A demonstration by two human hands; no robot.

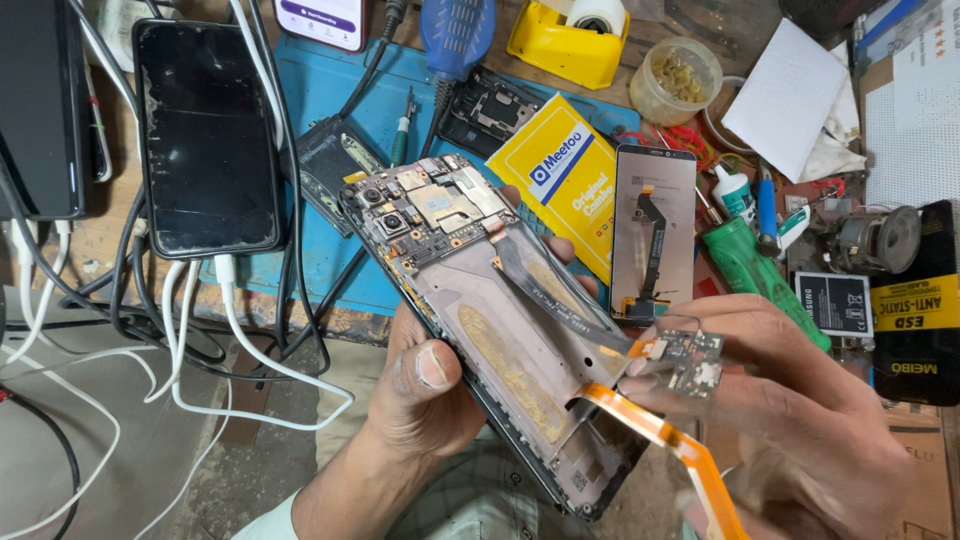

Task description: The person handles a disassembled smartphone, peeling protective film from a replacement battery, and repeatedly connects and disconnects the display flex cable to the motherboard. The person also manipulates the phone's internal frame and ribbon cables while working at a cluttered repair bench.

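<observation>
My left hand grips an opened phone frame from below, thumb on its left edge, back cover off and the circuit board with cameras showing at the top. My right hand pinches a small sub-board at the frame's lower right. A dark flex cable runs from that board up toward the main board. An orange flex ribbon curls out of the frame's lower end under my right fingers.
A blue work mat lies behind, with a black phone on white charging cables, a yellow packet, a spare display panel, a green screwdriver, a yellow tape dispenser, a plastic cup of screws and a battery.
</observation>
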